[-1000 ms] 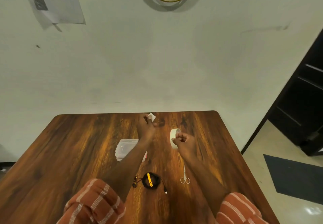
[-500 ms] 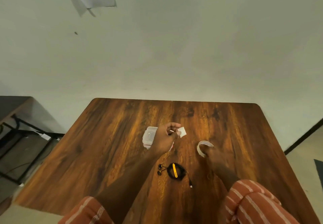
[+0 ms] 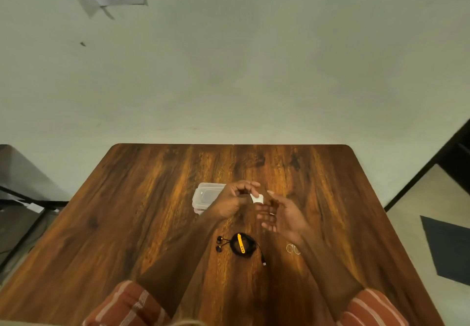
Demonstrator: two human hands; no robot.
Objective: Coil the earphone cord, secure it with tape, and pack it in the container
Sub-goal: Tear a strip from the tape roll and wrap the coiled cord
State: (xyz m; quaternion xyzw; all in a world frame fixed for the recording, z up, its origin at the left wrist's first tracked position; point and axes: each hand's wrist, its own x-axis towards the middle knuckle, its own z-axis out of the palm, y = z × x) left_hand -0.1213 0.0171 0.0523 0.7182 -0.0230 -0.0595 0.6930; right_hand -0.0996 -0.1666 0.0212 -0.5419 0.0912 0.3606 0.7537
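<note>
The coiled black earphone cord with its yellow remote (image 3: 241,245) lies flat on the brown wood-grain table (image 3: 142,198), directly nearer the person than both raised hands, roughly midway between the forearms. The left hand (image 3: 232,202) pinches a small white piece of tape (image 3: 256,198); the right hand (image 3: 282,215) hangs beside it, fingers spread and apparently holding nothing. The remote's long axis runs away from the person; the clear plastic container (image 3: 206,196) sits beyond the left hand.

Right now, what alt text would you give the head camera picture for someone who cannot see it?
A person's left hand pinches a small white piece of tape above a wooden table, with the open right hand beside it. Near the person lies a coiled black earphone cord, with a clear plastic container behind the left hand and scissors partly hidden by the right arm.
</note>
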